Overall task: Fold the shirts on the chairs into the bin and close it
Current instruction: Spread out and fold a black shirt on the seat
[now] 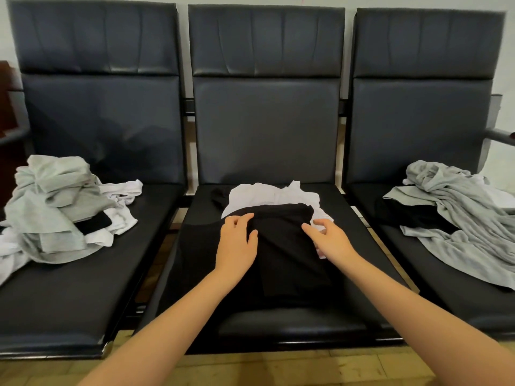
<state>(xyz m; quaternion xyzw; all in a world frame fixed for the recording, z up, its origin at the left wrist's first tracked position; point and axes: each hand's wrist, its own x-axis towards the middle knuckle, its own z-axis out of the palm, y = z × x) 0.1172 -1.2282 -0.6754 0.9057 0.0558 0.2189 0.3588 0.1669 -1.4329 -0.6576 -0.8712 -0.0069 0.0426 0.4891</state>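
While the soft black cotton shirt (287, 246) lay on the middle chair seat (362, 246) over a white shirt (267, 195), its long axis running near to far, the left hand (237, 243) rested loosely curled on its far left edge; the right hand (331, 240), relaxed, seemed to hover at its right edge. No writing was readable.

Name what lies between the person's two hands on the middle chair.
In the head view, the black shirt lies between the left hand and the right hand.
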